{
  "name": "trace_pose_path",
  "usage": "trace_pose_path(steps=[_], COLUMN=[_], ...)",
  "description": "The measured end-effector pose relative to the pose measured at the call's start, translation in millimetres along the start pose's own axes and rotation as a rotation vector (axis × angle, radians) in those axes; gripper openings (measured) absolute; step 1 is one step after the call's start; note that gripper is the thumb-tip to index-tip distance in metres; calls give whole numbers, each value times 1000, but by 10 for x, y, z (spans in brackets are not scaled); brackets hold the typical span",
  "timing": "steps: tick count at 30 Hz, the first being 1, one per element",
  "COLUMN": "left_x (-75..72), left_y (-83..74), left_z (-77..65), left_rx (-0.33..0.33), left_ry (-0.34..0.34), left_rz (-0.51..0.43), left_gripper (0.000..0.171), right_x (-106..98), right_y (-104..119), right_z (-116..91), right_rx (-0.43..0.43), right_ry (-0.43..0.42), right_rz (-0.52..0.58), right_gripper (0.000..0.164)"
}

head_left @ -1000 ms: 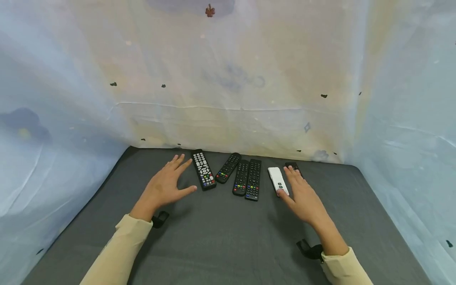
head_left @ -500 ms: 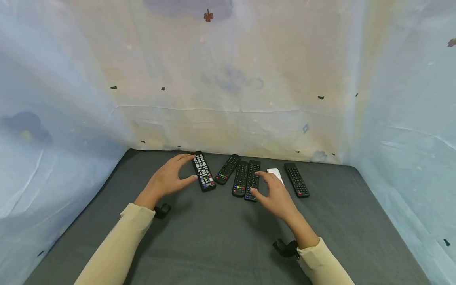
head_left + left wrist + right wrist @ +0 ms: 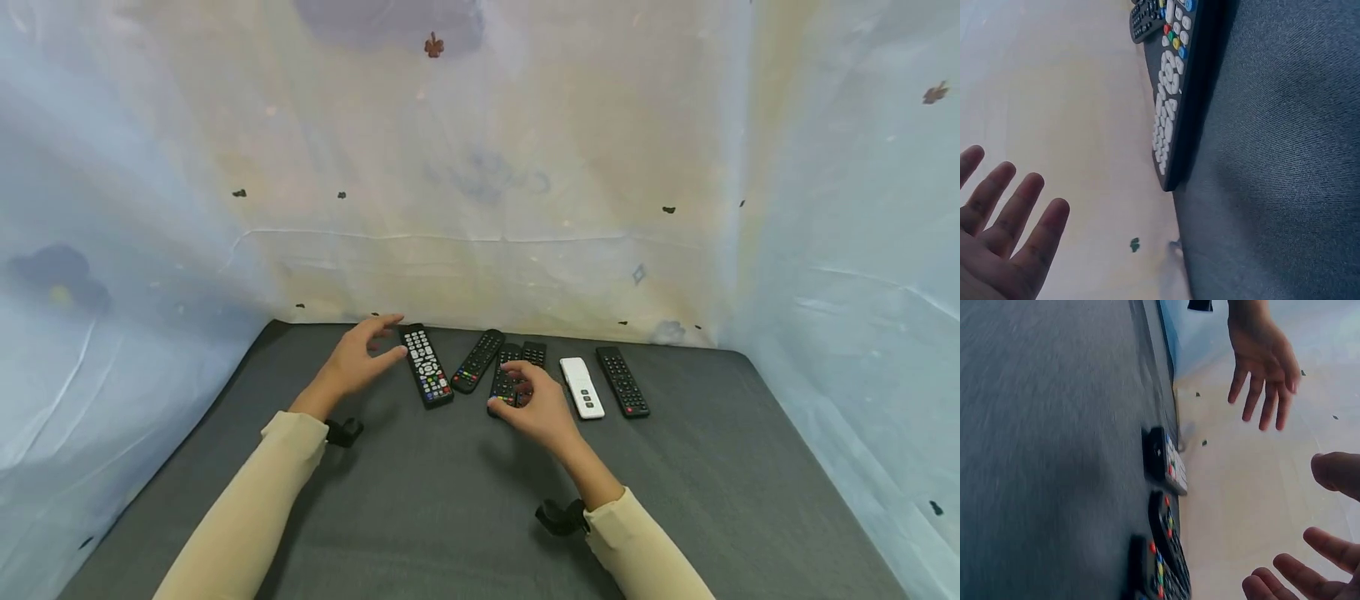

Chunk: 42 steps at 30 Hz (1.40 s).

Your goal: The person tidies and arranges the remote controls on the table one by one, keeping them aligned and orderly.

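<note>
My left hand (image 3: 351, 362) hovers beside a black remote control with white buttons (image 3: 426, 367), its fingers spread and holding nothing. In the left wrist view that remote (image 3: 1169, 112) lies apart from the fingertips. My right hand (image 3: 542, 412) hangs over two black remotes lying side by side, one with coloured buttons (image 3: 504, 379) and one partly hidden behind the hand (image 3: 534, 353). Its fingers bend slightly around an empty gap. Between these pairs a slanted black remote (image 3: 478, 361) rests on the table. The right wrist view shows both hands raised above the cloth.
To the right lie a white remote (image 3: 581, 387) and another black remote (image 3: 622, 382). The remotes sit in a row near the back edge of the grey-covered table (image 3: 435, 508). Pale patterned fabric (image 3: 480, 183) encloses the back and sides.
The right hand has moved left, from over the white and far-right remotes to the middle pair, its fingers bending more. The left hand has shifted slightly, still beside the white-buttoned remote.
</note>
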<state>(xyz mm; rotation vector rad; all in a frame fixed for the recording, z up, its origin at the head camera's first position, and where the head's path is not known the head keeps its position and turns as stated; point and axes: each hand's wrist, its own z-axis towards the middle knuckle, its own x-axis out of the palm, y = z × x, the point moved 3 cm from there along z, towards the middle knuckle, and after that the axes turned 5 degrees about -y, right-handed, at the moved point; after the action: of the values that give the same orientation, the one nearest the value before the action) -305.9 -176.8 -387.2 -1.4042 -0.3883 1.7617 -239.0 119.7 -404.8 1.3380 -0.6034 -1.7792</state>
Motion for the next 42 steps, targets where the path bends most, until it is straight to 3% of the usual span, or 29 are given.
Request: trace_pose_path(steps=[5,13,19,28,35,42], left_x=[47,151,241,375,462,515], left_y=[114,354,535,802,971,1044], left_z=[127,269,370,582,622,667], left_rx=[-35,-119,-202,-286,-355,-365], left_ry=[8,12,15,47,49,72], left_rz=[-21,-18,-78,-101,-123,-121], left_gripper=[59,57,55,54,50,51], right_x=[169,497,761,958,1062,1150], right_y=[28,70,80,33,-11,-58], right_z=[32,55,71,110,112,146], right_rx=[70,107,177,272,302,284], right_ry=[-1,24,22,-24,-58,-102], right_rz=[61,148,224,170,161,139], right_gripper=[48,40,41,43,42,39])
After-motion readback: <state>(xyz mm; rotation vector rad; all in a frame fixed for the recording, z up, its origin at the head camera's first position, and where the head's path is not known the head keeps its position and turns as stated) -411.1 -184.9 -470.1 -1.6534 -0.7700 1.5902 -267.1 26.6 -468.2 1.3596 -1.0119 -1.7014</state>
